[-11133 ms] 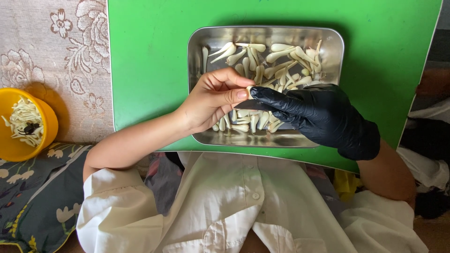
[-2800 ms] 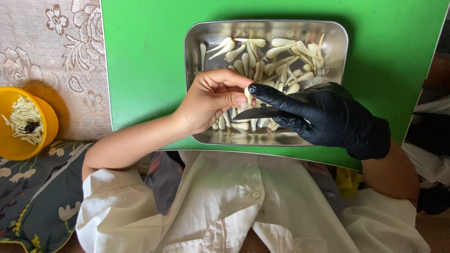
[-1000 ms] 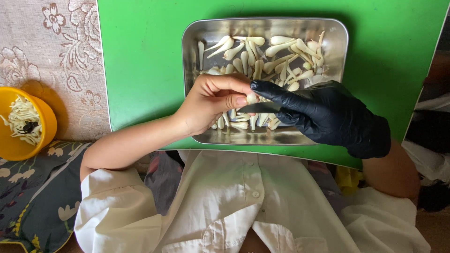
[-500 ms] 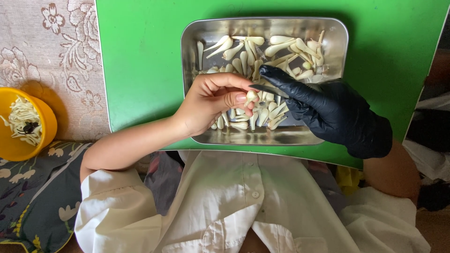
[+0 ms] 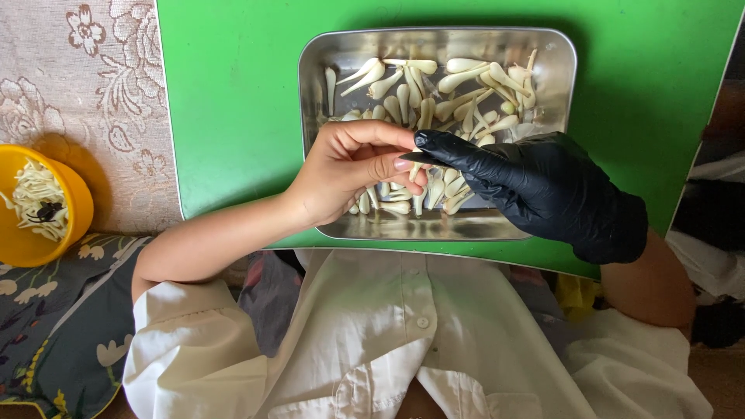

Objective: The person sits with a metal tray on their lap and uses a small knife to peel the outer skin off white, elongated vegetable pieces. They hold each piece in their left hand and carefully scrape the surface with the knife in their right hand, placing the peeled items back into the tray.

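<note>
Steel, the rectangular tray (image 5: 559, 101) on the green surface (image 5: 233, 116) holds pale garlic cloves (image 5: 466, 85), and above its near part the bare left hand (image 5: 341, 174) pinches one clove (image 5: 415, 169) while the black-gloved right hand (image 5: 543, 190) touches it with closed fingers (image 5: 442, 147).

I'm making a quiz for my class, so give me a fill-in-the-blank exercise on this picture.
1. The right hand wears a ____ glove.
2. The tray sits on a ____ board.
3. The bare left hand pinches a pale clove over the ____.
4. The bowl at the far left is ____.

Missing words: black; green; tray; yellow
</note>
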